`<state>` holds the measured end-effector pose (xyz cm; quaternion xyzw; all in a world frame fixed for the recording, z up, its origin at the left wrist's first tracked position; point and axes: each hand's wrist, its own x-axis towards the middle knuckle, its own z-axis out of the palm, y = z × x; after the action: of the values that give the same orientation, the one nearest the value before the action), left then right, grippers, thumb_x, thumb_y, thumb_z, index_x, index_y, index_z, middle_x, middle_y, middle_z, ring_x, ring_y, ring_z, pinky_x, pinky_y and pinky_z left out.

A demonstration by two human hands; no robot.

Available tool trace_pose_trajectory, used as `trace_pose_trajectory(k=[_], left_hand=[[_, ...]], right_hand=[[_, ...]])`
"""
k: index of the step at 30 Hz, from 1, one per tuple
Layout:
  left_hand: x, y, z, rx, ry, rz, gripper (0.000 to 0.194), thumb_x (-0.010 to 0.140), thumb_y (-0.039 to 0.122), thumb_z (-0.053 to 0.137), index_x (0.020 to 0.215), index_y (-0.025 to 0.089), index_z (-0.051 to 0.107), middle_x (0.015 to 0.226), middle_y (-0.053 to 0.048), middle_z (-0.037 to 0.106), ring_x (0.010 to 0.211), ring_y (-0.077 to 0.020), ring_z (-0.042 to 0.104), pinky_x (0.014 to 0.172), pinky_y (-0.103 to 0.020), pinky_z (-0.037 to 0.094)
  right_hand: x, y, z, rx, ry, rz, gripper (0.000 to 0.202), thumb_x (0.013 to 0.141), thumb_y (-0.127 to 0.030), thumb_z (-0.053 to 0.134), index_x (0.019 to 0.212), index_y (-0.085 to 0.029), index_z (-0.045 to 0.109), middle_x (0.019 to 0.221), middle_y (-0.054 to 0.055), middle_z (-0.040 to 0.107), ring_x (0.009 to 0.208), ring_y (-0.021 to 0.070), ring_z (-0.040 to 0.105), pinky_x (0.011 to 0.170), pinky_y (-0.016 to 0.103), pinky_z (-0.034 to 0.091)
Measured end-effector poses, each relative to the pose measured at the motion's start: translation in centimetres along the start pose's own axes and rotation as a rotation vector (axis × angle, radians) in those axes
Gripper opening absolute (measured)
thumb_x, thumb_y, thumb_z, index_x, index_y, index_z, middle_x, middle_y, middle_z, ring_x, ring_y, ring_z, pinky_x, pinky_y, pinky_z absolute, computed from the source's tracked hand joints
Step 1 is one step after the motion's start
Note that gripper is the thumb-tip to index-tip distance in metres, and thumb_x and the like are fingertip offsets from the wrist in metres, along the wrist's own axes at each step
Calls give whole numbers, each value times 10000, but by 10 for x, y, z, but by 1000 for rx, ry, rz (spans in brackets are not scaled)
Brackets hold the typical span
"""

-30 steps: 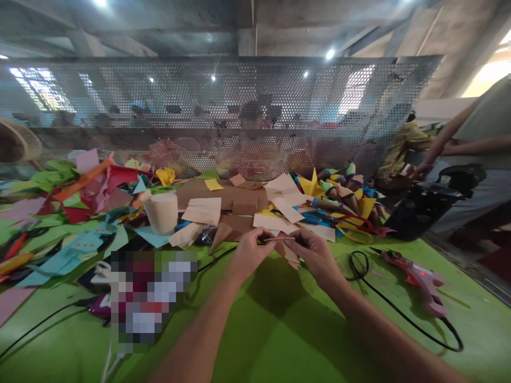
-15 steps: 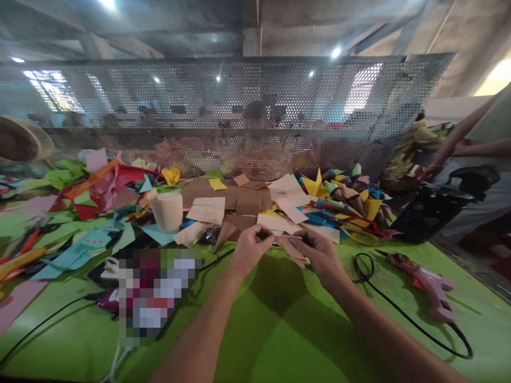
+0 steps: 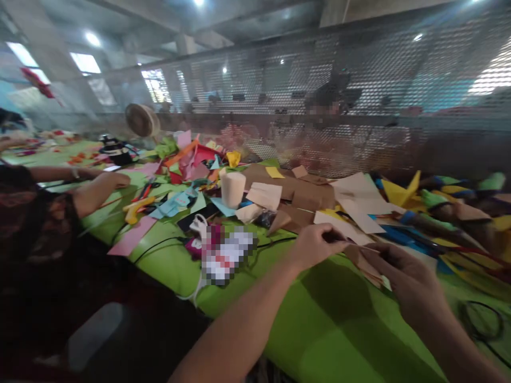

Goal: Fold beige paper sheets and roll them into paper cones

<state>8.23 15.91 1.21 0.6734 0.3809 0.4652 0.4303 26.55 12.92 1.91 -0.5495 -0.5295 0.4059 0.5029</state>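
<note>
Between both hands is a small piece of tan folded paper (image 3: 364, 266), held above the green table. My left hand (image 3: 313, 246) pinches one end of its upper edge with thumb and index finger. The thumb and fingers of my right hand (image 3: 411, 276) are closed on the other end. Just beyond them, flat brown sheets (image 3: 307, 200) and pale peach sheets (image 3: 357, 196) overlap on the tabletop. Left of these stands a cream cup (image 3: 233, 189).
A phone (image 3: 227, 260), its screen pixelated, lies left of my forearm near cables. Coloured paper scraps (image 3: 199, 159) heap behind it. Brown paper cones with green tips (image 3: 447, 207) pile at right. A co-worker (image 3: 43, 213) sits at left. A perforated metal screen (image 3: 255, 96) runs behind the table (image 3: 319, 330).
My view has swung left, so the co-worker at left now shows and the pink glue gun at right is out of sight. Both hands still hold the tan paper.
</note>
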Motion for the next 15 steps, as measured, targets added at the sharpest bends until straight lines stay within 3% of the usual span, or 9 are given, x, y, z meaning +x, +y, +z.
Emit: trace_pose_trajectory(k=[9, 15], left_hand=[[0, -4, 4, 29, -6, -13, 154, 774, 301, 680, 858, 172, 696, 856, -37, 721, 823, -169, 656, 738, -250, 502], [0, -5, 4, 51, -55, -7, 188, 784, 317, 671, 922, 193, 697, 916, -38, 736, 880, -179, 672, 775, -256, 513]], right_hand=[[4, 15, -2, -38, -34, 59, 400, 600, -561, 799, 861, -260, 764, 953, 53, 755, 919, 298, 670, 685, 322, 570], [5, 16, 0, -44, -35, 85, 417, 559, -580, 808, 821, -259, 766, 894, 69, 758, 870, 296, 671, 663, 330, 553]])
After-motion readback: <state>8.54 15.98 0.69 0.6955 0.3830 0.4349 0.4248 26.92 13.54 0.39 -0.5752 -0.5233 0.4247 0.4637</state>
